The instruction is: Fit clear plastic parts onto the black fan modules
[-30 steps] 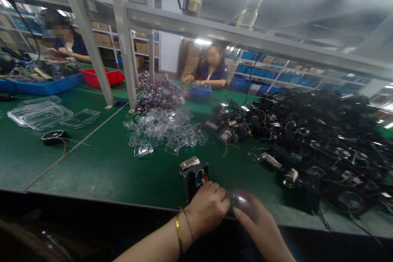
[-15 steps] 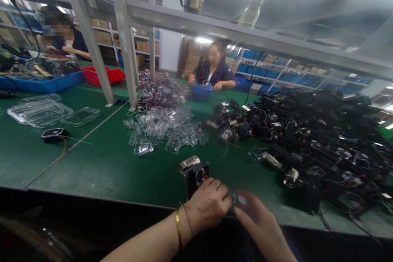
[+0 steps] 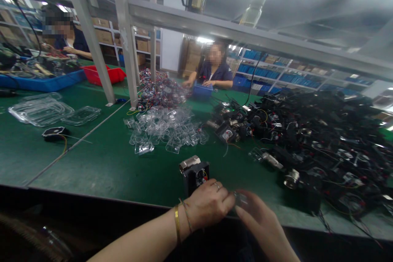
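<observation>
1. No readable text, brand, no. or sign anywhere in view.
2. Black unit (image 3: 195,175) on the table by the left hand: round label w/ red spot, too blurred to read.
3. Cardboard boxes (image 3: 102,36) on back shelves: no legible print.
4. Blue bins (image 3: 278,77) on far racks: no legible labels.

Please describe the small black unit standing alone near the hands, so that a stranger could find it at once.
On the green table, look at the near edge, just beyond the left hand. There the black unit stands alone, with a silver fitting on top, apart from the tangled black pile to its right.
</observation>
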`<action>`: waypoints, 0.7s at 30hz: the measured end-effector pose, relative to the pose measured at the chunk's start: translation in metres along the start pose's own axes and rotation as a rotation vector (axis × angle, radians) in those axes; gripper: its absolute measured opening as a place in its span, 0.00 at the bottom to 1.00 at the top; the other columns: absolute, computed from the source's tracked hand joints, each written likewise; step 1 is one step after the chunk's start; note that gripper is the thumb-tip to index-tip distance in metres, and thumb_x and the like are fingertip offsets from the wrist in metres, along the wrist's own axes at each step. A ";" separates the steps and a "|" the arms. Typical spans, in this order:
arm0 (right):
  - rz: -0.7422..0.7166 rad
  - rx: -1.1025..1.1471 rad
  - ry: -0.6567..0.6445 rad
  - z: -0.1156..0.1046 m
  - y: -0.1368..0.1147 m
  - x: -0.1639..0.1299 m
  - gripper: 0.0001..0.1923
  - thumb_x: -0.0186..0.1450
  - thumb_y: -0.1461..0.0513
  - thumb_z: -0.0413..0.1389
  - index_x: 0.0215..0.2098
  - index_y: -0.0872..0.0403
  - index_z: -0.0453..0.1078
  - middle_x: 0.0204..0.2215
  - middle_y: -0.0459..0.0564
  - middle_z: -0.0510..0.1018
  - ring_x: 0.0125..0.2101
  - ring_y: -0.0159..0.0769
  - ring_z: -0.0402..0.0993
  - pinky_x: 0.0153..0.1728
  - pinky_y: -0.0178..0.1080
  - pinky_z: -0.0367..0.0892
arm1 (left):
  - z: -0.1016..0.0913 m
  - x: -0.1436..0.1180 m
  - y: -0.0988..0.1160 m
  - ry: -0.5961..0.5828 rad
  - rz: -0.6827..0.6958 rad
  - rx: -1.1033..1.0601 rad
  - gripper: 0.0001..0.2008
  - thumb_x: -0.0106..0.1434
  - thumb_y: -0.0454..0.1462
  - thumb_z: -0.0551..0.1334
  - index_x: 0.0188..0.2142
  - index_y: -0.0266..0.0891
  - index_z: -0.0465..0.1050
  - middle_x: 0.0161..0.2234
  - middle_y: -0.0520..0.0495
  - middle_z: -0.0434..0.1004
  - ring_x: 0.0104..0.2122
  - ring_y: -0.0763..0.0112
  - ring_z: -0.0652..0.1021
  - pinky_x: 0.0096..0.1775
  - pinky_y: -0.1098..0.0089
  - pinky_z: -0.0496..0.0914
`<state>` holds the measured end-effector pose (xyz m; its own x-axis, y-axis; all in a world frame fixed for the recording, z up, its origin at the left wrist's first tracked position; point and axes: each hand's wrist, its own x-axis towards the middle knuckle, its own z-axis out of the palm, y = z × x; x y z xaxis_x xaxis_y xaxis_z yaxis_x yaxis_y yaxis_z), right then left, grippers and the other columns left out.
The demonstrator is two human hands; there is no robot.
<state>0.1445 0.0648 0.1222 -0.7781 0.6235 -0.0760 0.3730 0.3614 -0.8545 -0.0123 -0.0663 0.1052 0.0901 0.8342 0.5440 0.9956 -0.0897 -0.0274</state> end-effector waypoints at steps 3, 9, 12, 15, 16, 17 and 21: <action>0.000 -0.007 -0.003 0.000 -0.004 0.000 0.24 0.61 0.50 0.60 0.50 0.55 0.69 0.44 0.56 0.83 0.45 0.48 0.80 0.41 0.40 0.77 | 0.001 -0.001 -0.002 -0.005 -0.005 -0.037 0.01 0.69 0.32 0.58 0.40 0.36 0.68 0.30 0.50 0.70 0.32 0.66 0.72 0.37 0.65 0.68; -0.039 -0.132 -0.005 -0.001 -0.007 -0.002 0.25 0.62 0.50 0.58 0.51 0.56 0.68 0.46 0.57 0.82 0.45 0.48 0.80 0.39 0.40 0.77 | 0.007 -0.001 -0.003 0.035 -0.066 -0.135 0.02 0.66 0.32 0.61 0.37 0.38 0.67 0.31 0.51 0.71 0.32 0.66 0.73 0.37 0.66 0.68; -0.028 -0.135 -0.062 -0.003 -0.008 -0.001 0.26 0.62 0.50 0.58 0.52 0.56 0.67 0.47 0.58 0.81 0.47 0.48 0.79 0.41 0.40 0.77 | 0.011 0.000 0.000 0.051 -0.123 -0.141 0.02 0.66 0.32 0.60 0.37 0.38 0.66 0.31 0.50 0.72 0.32 0.65 0.73 0.37 0.66 0.69; -0.036 -0.110 -0.068 -0.003 -0.008 0.000 0.25 0.63 0.50 0.58 0.52 0.55 0.67 0.47 0.57 0.82 0.46 0.47 0.79 0.42 0.40 0.77 | 0.014 0.001 0.004 0.076 -0.168 -0.113 0.04 0.65 0.31 0.59 0.34 0.39 0.64 0.30 0.49 0.71 0.31 0.65 0.73 0.36 0.66 0.70; -0.044 -0.092 -0.051 -0.002 -0.007 0.000 0.24 0.62 0.50 0.59 0.52 0.55 0.67 0.46 0.57 0.82 0.45 0.47 0.80 0.42 0.40 0.77 | 0.014 0.001 0.005 0.081 -0.177 -0.105 0.04 0.65 0.31 0.58 0.34 0.39 0.64 0.29 0.49 0.71 0.30 0.65 0.73 0.36 0.66 0.70; -0.049 -0.070 -0.038 -0.001 -0.005 0.000 0.24 0.62 0.50 0.59 0.51 0.55 0.68 0.45 0.56 0.82 0.44 0.47 0.80 0.42 0.40 0.77 | 0.015 0.001 0.005 0.084 -0.184 -0.099 0.05 0.65 0.30 0.58 0.33 0.39 0.63 0.29 0.49 0.71 0.30 0.65 0.73 0.35 0.66 0.70; -0.029 0.037 -0.023 0.002 0.001 -0.001 0.23 0.62 0.51 0.60 0.51 0.54 0.68 0.42 0.54 0.82 0.42 0.46 0.80 0.42 0.41 0.77 | 0.016 0.002 0.006 0.079 -0.199 -0.086 0.05 0.64 0.30 0.58 0.33 0.39 0.63 0.29 0.49 0.71 0.29 0.65 0.73 0.35 0.66 0.70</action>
<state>0.1446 0.0635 0.1202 -0.8001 0.5966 -0.0624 0.3314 0.3528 -0.8751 -0.0058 -0.0562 0.0930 -0.1139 0.7950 0.5958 0.9873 0.0237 0.1570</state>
